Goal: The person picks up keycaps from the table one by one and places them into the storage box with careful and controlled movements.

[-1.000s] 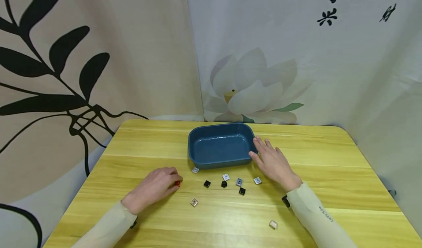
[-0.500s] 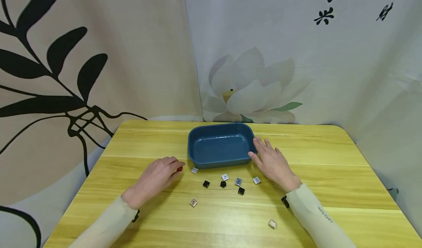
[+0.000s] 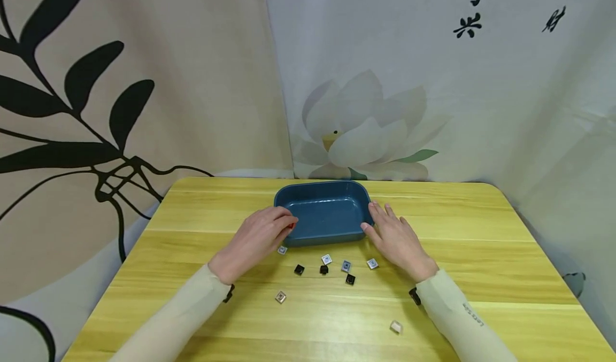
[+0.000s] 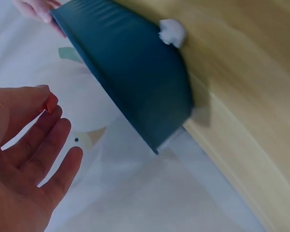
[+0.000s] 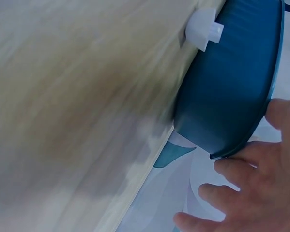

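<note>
My left hand pinches a small red keycap between thumb and forefinger, its other fingers spread. It is over the left end of a blue rectangular dish, fingertips just past the rim. The red piece hardly shows in the head view. My right hand rests against the dish's right end, with thumb and forefinger touching the rim and the remaining fingers extended. In the right wrist view the dish's outer wall fills the upper right.
On the wooden table, several loose keycaps lie before the dish, among them a black keycap, a blue-grey keycap and a white keycap. Closer in are a pale keycap and another pale keycap. A printed curtain hangs behind.
My left hand has lifted the red keycap off the table and carried it up and right to the dish's left rim. The right hand has stayed at the dish.
</note>
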Tool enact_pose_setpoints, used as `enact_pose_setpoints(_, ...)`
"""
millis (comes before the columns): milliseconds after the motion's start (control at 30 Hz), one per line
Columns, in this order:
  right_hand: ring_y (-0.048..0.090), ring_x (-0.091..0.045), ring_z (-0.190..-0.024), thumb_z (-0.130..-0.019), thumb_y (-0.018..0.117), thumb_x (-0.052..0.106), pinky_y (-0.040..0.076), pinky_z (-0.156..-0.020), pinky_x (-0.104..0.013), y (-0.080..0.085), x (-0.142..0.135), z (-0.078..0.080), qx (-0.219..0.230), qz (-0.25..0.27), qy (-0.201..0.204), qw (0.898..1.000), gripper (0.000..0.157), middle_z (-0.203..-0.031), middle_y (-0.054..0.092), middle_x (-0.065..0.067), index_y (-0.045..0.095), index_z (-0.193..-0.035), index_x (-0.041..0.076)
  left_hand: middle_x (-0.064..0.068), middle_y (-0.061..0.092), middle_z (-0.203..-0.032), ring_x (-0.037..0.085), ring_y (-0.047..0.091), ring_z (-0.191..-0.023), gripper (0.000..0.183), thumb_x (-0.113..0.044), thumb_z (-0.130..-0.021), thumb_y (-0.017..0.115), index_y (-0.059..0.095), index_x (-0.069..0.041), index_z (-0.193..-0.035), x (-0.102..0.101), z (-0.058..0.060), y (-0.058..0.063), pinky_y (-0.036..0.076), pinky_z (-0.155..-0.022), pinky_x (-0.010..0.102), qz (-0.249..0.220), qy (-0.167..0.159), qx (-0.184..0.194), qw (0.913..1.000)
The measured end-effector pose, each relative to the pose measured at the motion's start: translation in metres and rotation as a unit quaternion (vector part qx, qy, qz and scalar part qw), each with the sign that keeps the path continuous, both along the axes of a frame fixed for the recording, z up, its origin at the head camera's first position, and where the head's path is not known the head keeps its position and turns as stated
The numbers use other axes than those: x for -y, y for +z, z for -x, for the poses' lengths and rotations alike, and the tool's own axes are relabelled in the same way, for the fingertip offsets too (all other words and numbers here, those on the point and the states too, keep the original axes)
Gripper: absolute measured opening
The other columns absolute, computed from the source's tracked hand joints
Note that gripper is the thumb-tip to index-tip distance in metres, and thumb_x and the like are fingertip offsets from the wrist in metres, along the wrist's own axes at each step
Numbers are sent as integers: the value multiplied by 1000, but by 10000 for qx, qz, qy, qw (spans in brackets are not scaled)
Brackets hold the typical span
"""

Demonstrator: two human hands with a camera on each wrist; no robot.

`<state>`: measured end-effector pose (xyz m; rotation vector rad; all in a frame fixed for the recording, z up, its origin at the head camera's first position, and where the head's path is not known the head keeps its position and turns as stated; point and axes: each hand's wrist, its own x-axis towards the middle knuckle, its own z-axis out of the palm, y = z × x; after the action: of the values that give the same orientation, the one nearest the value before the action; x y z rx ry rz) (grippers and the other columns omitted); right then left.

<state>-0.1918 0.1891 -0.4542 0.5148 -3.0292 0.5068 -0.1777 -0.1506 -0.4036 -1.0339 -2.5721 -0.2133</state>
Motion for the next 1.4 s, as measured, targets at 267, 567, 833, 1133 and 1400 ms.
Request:
enact_pose_setpoints(267, 25, -45, -152, -111, 44, 45, 28, -113, -72, 1, 0, -2, -1, 24, -35, 10000, 68, -167, 28, -18, 33, -160, -2, 4, 73, -109, 19, 68, -94, 25, -14, -92, 80, 79, -9, -117, -30, 24, 0, 58, -81, 30, 69, 60, 238, 9997)
enact_pose_setpoints(567, 25, -45, -153, -110, 43, 45, 27, -113, -72, 0, -1, -3, -26, 50, -38, 10000, 69, -167, 29, -17, 33, -160, -2, 4, 72, -99, 19, 66, -83, 16, -13, -94, 79, 80, -10, -109, -51, 45, -9, 57, -73, 30, 508, 87, 530, 9973)
enact_pose_setpoints(833, 25, -45, -153, -110, 43, 45, 27, -113, -72, 1, 0, -2, -2, 35, -50, 10000, 69, -167, 28, -17, 33, -159, -2, 4, 71, -91, 18, 65, -76, 9, -9, -95, 75, 81, -10, -101, -59, 57, -15, 55, -66, 30, 695, 222, 877, 9935)
enact_pose_setpoints(1133, 26, -45, -152, -111, 44, 45, 29, -113, -71, 1, 0, -2, -17, 13, -26, 10000, 69, -167, 29, -18, 34, -159, -2, 1, 68, -80, 15, 59, -68, 11, -7, -97, 73, 78, -12, -88, -65, 67, -23, 52, -64, 31, 807, 413, 1355, 9866)
enact_pose_setpoints(1400, 26, -46, -152, -111, 44, 45, 29, -113, -71, 2, 1, -3, -20, 19, -43, 10000, 68, -167, 30, -18, 34, -159, -2, 1, 72, -82, 17, 63, -70, 13, -9, -97, 72, 78, -12, -87, -70, 70, -26, 55, -66, 33, 902, 549, 1476, 9834)
